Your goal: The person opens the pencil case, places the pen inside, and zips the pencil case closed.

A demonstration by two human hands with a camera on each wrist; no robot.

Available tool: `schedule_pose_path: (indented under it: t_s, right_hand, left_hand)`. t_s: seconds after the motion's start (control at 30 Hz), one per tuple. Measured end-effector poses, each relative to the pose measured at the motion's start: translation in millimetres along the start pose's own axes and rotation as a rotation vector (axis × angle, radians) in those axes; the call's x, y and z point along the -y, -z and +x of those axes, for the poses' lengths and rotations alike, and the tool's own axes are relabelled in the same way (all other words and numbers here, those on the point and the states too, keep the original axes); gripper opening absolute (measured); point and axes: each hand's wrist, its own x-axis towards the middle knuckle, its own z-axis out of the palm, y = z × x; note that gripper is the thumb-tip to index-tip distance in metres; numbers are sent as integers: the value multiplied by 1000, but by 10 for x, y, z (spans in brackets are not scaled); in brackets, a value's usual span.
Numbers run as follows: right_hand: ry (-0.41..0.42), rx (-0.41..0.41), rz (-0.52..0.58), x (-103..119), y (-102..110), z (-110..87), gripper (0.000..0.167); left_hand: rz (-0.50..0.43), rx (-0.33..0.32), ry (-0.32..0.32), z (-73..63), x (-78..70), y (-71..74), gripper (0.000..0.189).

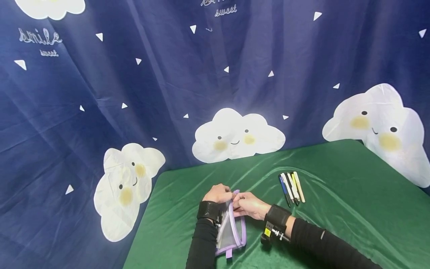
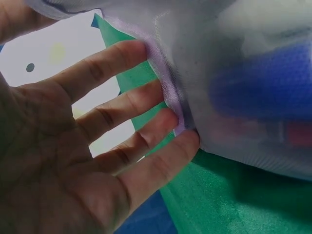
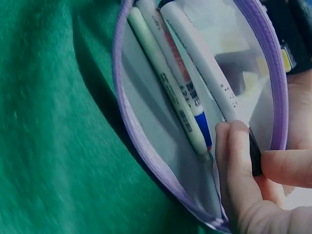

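A translucent mesh pencil case (image 1: 227,237) with purple zip edging stands open between the hands. My left hand (image 1: 218,193) holds it at its far end; in the left wrist view, extended fingers (image 2: 139,141) touch its outer side, and the thumb goes out of sight past its edge. Reaching into the mouth, my right hand (image 1: 250,206) pinches the black end of a white marker (image 3: 202,61). Beside that marker, inside the case, lie a pale green pen (image 3: 168,87) and a white pen with a blue end (image 3: 178,63).
Several pens and markers (image 1: 291,188) lie side by side on the green-covered table (image 1: 336,213), right of the hands. Behind the table hangs a dark blue curtain (image 1: 174,74) with cloud prints. Both wrists wear black camera straps (image 1: 277,220).
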Motion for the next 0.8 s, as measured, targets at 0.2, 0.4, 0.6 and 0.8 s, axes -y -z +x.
schedule_pose_path:
  t_s: [0.2, 0.4, 0.6, 0.8]
  right_hand:
    - [10, 7, 13, -38, -75, -25, 15]
    - [8, 0, 23, -98, -126, -52, 17]
    - [9, 10, 29, -167, -184, -41, 21]
    - [20, 30, 69, -187, -219, -36, 22]
  left_hand:
    - [-13, -14, -6, -9, 0, 10, 40]
    - [-15, -22, -25, -55, -13, -3, 35]
    - [-17, -29, -21, -79, -29, -7, 32]
    - [-41, -29, -9, -102, -52, 7, 28]
